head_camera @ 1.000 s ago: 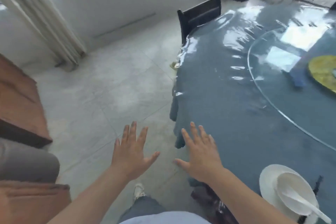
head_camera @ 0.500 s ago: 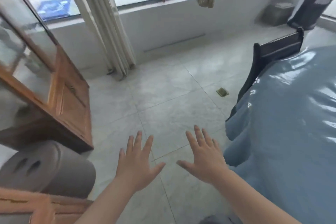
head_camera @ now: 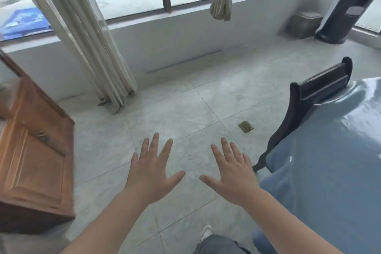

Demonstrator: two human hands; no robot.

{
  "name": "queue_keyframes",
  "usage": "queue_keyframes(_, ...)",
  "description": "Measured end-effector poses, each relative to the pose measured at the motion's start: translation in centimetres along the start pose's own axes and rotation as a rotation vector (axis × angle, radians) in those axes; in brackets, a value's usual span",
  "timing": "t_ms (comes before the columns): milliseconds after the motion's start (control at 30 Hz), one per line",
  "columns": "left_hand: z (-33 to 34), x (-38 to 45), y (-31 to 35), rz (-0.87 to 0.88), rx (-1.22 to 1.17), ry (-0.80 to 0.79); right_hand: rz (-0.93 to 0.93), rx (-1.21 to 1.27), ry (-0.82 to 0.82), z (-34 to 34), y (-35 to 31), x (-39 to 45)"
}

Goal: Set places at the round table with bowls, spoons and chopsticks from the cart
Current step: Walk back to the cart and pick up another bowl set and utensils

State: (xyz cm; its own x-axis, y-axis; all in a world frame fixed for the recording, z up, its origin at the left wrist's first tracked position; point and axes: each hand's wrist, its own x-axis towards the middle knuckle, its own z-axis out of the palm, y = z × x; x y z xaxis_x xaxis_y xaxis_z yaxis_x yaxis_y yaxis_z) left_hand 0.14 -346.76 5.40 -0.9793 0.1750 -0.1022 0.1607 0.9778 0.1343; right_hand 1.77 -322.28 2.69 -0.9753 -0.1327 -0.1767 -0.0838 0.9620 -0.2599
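Over the tiled floor (head_camera: 175,113), left hand (head_camera: 151,173) and right hand (head_camera: 233,175) spread flat, fingers straight, holding nothing; blue-covered round table (head_camera: 329,161) at right.

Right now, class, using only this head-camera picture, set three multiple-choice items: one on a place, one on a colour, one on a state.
1. Where is the wooden cabinet?
A. at the left
B. by the table
C. under the window

2. What colour is the cloth on the round table?
A. red
B. blue-grey
C. white

3. How are the two hands?
A. both hold bowls
B. one grips a spoon
C. both open and empty

Key:
1 A, it fills the left edge.
2 B, the glossy cover is blue-grey.
3 C, the left hand and right hand spread straight fingers over bare floor.
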Motion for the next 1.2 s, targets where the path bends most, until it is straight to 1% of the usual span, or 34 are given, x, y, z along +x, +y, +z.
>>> queue_keyframes(200, -3.7, 12.4, 1.7, 0.022, -0.036, 0.025, 0.006, -0.016, 0.002, -6.0, 3.7, 11.3)
queue_keyframes(367, -4.8, 23.8, 1.6, 0.045, -0.026, 0.031, 0.044, -0.030, 0.027, -9.2, 6.7, 21.5)
queue_keyframes(533, -5.6, 37.8, 0.5, 0.105, 0.008, 0.050, 0.106, -0.038, 0.067, -11.3, 9.3, 33.5)
queue_keyframes(600, -6.6, 44.0, -0.1, 0.149, 0.016, 0.048, 0.151, -0.045, 0.078, -12.7, 10.4, 38.6)
queue_keyframes(633, -7.1, 45.7, 0.1, 0.173, 0.027, 0.054, 0.149, -0.066, 0.087, -13.5, 10.8, 39.8)
queue_keyframes(767, -10.4, 57.3, 1.1, 0.267, 0.042, 0.062, 0.233, -0.025, 0.132, -17.7, 12.9, 48.6)
queue_keyframes(933, -11.9, 70.9, 6.2, 0.369, 0.063, 0.068, 0.289, -0.002, 0.172, -22.1, 18.6, 58.2)
queue_keyframes(1067, -12.2, 82.4, 12.1, 0.425, 0.085, 0.090, 0.318, -0.004, 0.211, -25.0, 25.8, 67.0)
queue_keyframes(1200, -13.8, 92.7, 19.2, 0.452, 0.057, 0.127, 0.348, -0.028, 0.256, -29.7, 34.1, 74.4)
